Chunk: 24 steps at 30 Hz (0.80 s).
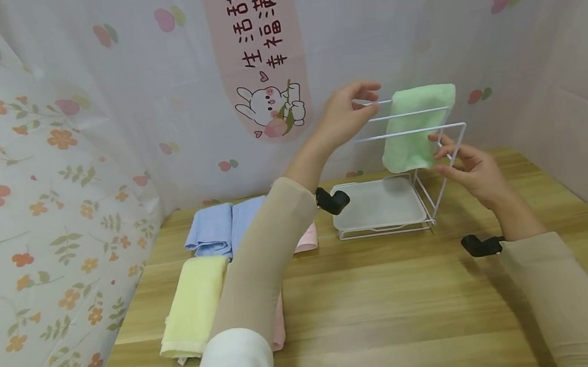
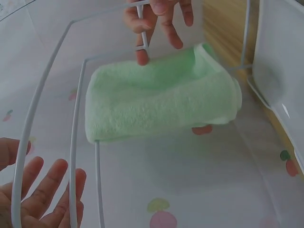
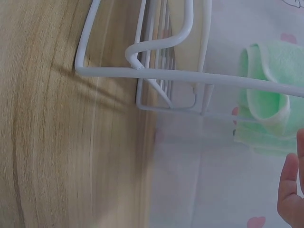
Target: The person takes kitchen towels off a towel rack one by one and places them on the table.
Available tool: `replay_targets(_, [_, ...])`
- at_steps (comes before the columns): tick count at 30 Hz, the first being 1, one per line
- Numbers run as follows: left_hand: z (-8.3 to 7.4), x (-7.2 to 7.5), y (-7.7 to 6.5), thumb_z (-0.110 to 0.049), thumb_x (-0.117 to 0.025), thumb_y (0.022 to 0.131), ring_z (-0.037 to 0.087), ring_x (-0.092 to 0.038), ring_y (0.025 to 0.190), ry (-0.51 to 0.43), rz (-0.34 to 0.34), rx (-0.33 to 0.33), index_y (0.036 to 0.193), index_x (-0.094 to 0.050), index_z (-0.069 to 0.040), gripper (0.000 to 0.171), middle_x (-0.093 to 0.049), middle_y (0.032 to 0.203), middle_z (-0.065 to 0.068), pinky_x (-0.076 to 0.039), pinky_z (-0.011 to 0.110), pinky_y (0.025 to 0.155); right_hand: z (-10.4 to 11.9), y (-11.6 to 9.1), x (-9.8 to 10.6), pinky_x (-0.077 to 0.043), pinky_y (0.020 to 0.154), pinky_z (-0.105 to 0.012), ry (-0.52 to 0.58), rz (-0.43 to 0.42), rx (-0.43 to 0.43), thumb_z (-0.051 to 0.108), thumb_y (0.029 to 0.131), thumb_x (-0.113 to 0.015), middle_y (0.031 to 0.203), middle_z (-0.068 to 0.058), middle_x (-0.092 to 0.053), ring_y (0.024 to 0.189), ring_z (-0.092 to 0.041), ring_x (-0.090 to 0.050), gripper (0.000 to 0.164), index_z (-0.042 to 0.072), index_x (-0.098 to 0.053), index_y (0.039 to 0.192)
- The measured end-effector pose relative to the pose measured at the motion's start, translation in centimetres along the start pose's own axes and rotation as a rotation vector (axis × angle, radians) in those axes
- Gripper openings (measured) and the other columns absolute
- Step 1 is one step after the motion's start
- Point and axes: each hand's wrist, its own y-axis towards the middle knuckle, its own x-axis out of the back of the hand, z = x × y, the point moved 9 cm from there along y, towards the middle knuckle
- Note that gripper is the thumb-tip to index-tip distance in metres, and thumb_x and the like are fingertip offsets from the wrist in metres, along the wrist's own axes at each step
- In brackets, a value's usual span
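Observation:
A light green towel [image 1: 416,125] hangs folded over the rear rod at the right side of a white wire rack [image 1: 414,132]. My left hand [image 1: 348,113] is at the rods' left end; in the left wrist view its fingers [image 2: 50,178] spread loosely beside them, without gripping. My right hand [image 1: 471,172] is by the rack's right side frame, fingers loosely bent near the bars and the towel's edge. In the left wrist view, the right fingers [image 2: 145,35] overlap a short connecting bar; contact is unclear. Only a few right fingers [image 3: 289,185] show in the right wrist view.
A pale tray [image 1: 378,203] sits at the rack's base. Left of it on the wooden table [image 1: 386,303] lie folded blue towels [image 1: 211,227], a yellow towel [image 1: 195,306] and pink cloth [image 1: 307,240], partly behind my left arm. A printed curtain [image 1: 163,101] stands behind.

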Motion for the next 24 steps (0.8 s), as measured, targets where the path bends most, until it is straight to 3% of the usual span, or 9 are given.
replay_targets(4, [-0.4,-0.9,1.0,-0.016,-0.058,0.099,0.017,-0.060,0.118,0.077,0.042,0.043,0.139,-0.055,-0.015,0.041,-0.063,0.133,0.004,-0.050,0.019,0.089,0.1,-0.2,0.1,-0.031,0.111,-0.021,0.024,-0.010,-0.005,-0.023,0.088,-0.054,0.145,0.003,-0.056,0.152,-0.014,-0.023,0.028,-0.001,-0.065,0.102])
replay_targets(7, [-0.8,-1.5,1.7,-0.020,-0.058,0.099,0.012,-0.058,0.121,0.136,0.068,0.084,0.139,-0.054,-0.019,0.041,-0.062,0.133,0.000,-0.048,0.018,0.090,0.3,-0.4,0.3,-0.013,0.123,-0.030,0.054,-0.023,0.007,-0.025,0.087,-0.052,0.144,0.002,-0.057,0.152,-0.013,-0.023,0.030,-0.002,-0.066,0.101])
replay_targets(11, [-1.2,-2.2,2.5,-0.022,-0.057,0.099,0.007,-0.057,0.120,0.161,0.085,0.141,0.139,-0.054,-0.021,0.041,-0.062,0.132,-0.003,-0.048,0.017,0.089,0.5,-0.2,0.2,0.006,0.125,-0.042,0.078,-0.025,0.018,-0.024,0.088,-0.053,0.144,0.000,-0.057,0.153,-0.014,-0.023,0.028,-0.004,-0.065,0.101])
replay_targets(20, [-0.1,-2.8,3.0,-0.032,-0.055,0.099,0.003,-0.051,0.127,0.210,0.093,0.253,0.141,-0.052,-0.025,0.042,-0.053,0.141,-0.012,-0.045,0.018,0.096,0.2,0.3,-0.4,0.007,0.125,-0.041,0.072,-0.021,0.005,-0.023,0.088,-0.053,0.143,0.002,-0.057,0.153,-0.014,-0.022,0.028,-0.001,-0.066,0.100])
replay_targets(24, [0.2,-4.2,3.3,-0.039,-0.054,0.101,0.003,-0.043,0.136,0.224,0.181,0.333,0.147,-0.044,-0.027,0.049,-0.042,0.152,-0.016,-0.040,0.018,0.105,0.2,-0.1,-0.4,0.013,0.123,-0.045,0.076,-0.024,0.001,-0.024,0.088,-0.052,0.142,0.001,-0.058,0.153,-0.015,-0.022,0.029,-0.001,-0.066,0.100])
